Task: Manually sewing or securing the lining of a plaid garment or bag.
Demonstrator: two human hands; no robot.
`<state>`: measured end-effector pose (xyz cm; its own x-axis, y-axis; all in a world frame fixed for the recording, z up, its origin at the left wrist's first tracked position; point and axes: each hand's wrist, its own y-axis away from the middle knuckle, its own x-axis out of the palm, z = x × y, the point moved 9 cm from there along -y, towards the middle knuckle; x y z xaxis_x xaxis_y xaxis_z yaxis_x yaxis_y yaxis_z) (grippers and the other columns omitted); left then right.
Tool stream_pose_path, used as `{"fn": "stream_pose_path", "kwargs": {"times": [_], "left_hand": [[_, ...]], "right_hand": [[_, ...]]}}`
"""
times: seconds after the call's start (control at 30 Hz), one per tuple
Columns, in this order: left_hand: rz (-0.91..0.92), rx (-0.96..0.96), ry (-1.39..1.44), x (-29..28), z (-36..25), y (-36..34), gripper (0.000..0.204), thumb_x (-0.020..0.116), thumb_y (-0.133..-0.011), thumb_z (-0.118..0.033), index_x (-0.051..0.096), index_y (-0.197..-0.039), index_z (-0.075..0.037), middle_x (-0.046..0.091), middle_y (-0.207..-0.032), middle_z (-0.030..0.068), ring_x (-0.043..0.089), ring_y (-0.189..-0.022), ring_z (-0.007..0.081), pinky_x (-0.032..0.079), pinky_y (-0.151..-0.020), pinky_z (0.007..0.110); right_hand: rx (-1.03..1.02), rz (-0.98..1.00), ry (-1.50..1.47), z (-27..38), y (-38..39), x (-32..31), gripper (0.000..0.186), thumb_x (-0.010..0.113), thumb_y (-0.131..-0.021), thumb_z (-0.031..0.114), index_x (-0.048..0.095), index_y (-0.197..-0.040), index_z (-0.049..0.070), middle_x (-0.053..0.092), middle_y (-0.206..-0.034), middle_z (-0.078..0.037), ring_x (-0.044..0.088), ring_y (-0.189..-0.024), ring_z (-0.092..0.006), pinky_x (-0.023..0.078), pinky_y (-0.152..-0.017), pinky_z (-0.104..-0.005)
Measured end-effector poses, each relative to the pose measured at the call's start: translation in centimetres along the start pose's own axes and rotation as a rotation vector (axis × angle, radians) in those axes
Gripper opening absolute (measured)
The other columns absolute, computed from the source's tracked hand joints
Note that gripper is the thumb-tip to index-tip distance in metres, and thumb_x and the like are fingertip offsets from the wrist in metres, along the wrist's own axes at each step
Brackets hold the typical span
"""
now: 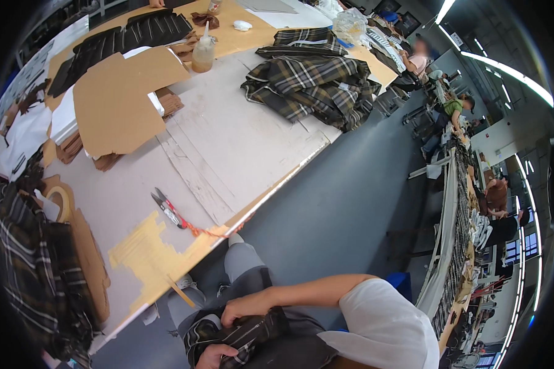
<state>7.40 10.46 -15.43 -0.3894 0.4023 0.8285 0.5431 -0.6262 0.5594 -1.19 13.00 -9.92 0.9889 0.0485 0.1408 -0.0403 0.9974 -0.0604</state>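
Dark plaid cloth [261,331] lies bunched over my lap at the bottom of the view. My left hand [214,357] is closed on its near edge, thumb on top. From the right my bare forearm reaches across, and my right hand [247,307] is curled down onto the same cloth, its fingertips partly hidden in the folds. On the table in front of me lie thread snips [168,209] with red handles, tied to a red cord [206,232]. Yellow tape strips [143,255] cover the table's near part.
A pile of plaid pieces [314,83] rests at the table's far right edge. Brown card patterns [120,101] lie left, beside a squeeze bottle [203,54]. More plaid cloth [34,264] and a tape roll [60,203] are far left. People work at right.
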Motion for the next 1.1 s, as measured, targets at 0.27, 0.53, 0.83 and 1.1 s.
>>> {"fn": "stream_pose_path", "kwargs": {"times": [0.27, 0.53, 0.83, 1.1], "left_hand": [[0.193, 0.356, -0.165, 5.6, -0.5, 1.9, 0.059, 0.056, -0.065, -0.005, 0.042, -0.121, 0.006, 0.056, -0.110, 0.0176, 0.055, -0.101, 0.0286, 0.043, -0.089, 0.039], [0.165, 0.638, -0.107, 6.8, -0.3, 4.0, 0.062, 0.057, -0.061, -0.003, 0.044, -0.120, 0.006, 0.055, -0.112, 0.0180, 0.056, -0.099, 0.0296, 0.044, -0.089, 0.040], [0.459, 0.580, 0.093, 6.3, 0.1, 3.3, 0.076, 0.052, -0.053, -0.014, 0.036, -0.124, 0.007, 0.051, -0.114, 0.0238, 0.055, -0.101, 0.0327, 0.043, -0.092, 0.040], [0.504, 0.548, 0.102, 5.2, -0.5, 3.8, 0.075, 0.052, -0.051, -0.013, 0.041, -0.122, 0.008, 0.052, -0.115, 0.0220, 0.054, -0.102, 0.0307, 0.041, -0.092, 0.037]], "right_hand": [[-0.124, -0.409, 0.394, 11.1, 4.0, -0.6, 0.027, 0.064, -0.073, 0.009, 0.055, -0.097, -0.001, 0.056, -0.088, -0.012, 0.056, -0.082, -0.0276, 0.045, -0.069, -0.0345], [-0.267, -0.473, 0.601, 14.3, 4.3, 1.2, 0.024, 0.061, -0.077, 0.011, 0.055, -0.097, -0.001, 0.058, -0.086, -0.013, 0.057, -0.076, -0.0313, 0.045, -0.063, -0.0362], [-0.303, -0.674, 0.840, 14.1, 3.8, 1.7, 0.035, 0.055, -0.071, 0.002, 0.051, -0.106, 0.004, 0.060, -0.088, -0.015, 0.058, -0.075, -0.0335, 0.046, -0.063, -0.0382], [-0.205, -0.672, 0.790, 9.2, 0.8, 1.2, 0.026, 0.050, -0.071, 0.000, 0.057, -0.096, 0.003, 0.061, -0.081, -0.014, 0.060, -0.063, -0.0294, 0.049, -0.056, -0.0340]]}}
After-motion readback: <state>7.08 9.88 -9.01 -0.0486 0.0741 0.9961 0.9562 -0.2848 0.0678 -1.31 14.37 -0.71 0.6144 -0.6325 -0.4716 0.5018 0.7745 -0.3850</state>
